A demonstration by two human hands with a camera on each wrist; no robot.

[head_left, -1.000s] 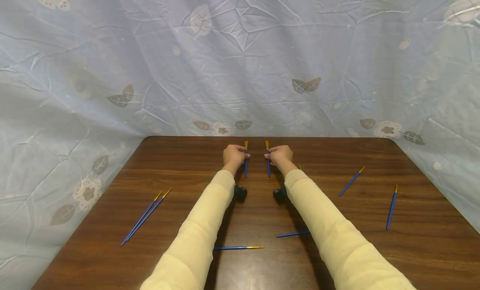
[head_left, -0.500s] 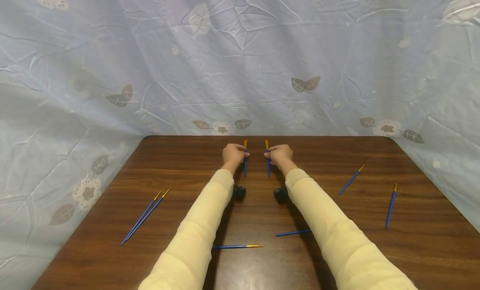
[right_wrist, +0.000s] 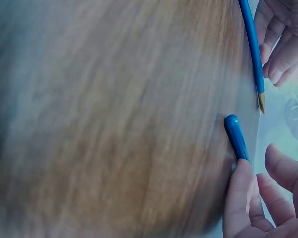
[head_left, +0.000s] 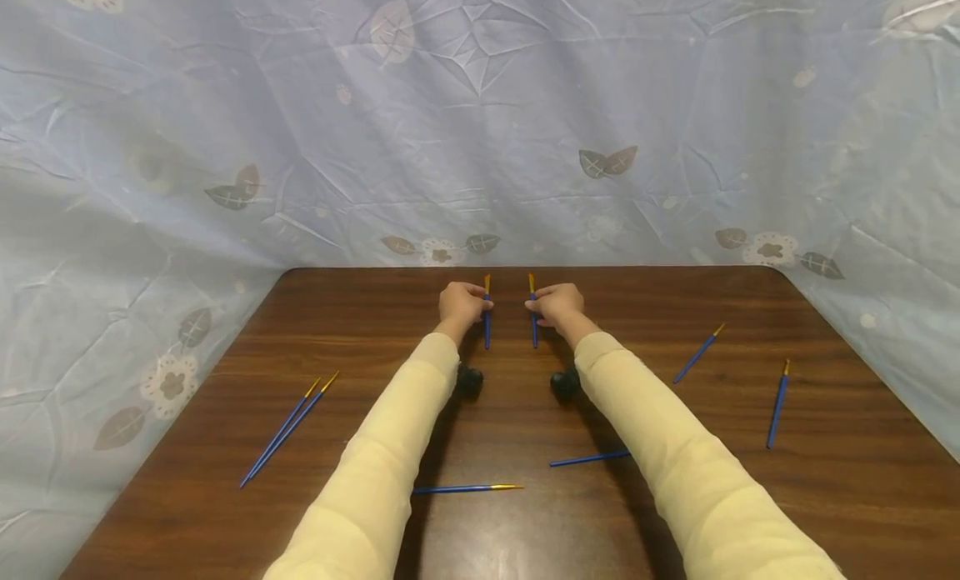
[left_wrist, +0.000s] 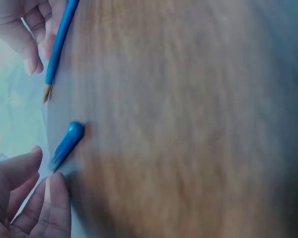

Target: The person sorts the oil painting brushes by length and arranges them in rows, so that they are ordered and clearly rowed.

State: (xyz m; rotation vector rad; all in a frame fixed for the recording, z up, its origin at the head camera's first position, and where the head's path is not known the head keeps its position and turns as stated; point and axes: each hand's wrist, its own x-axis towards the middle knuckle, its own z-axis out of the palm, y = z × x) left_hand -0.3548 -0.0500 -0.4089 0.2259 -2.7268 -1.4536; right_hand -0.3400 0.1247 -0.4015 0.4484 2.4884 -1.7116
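Two paintbrushes with blue handles stand out near the table's far edge, bristles pointing away: a left paintbrush (head_left: 487,332) and a right paintbrush (head_left: 535,333). My left hand (head_left: 461,302) is beside the left one, thumb and fingers parted around it. In the left wrist view, the fingertips (left_wrist: 58,186) are right at this brush, with the thumb apart from it. My right hand (head_left: 558,303) is at the right brush in the same way. The right wrist view shows its thumb standing off while the fingers (right_wrist: 241,183) hide the brush's far part.
Several more paintbrushes lie on the brown wooden table (head_left: 510,430): a crossed pair (head_left: 288,430) at left, one brush (head_left: 468,488) in front, another brush (head_left: 588,459) partly under the right sleeve, and brushes (head_left: 699,355) (head_left: 778,405) at right. A patterned cloth (head_left: 480,147) hangs behind.
Thumbs and fingers of both hands have parted from their pinch on the two far paintbrushes. The hands have drawn slightly outward; the brushes keep their places. The head view has shifted a little.
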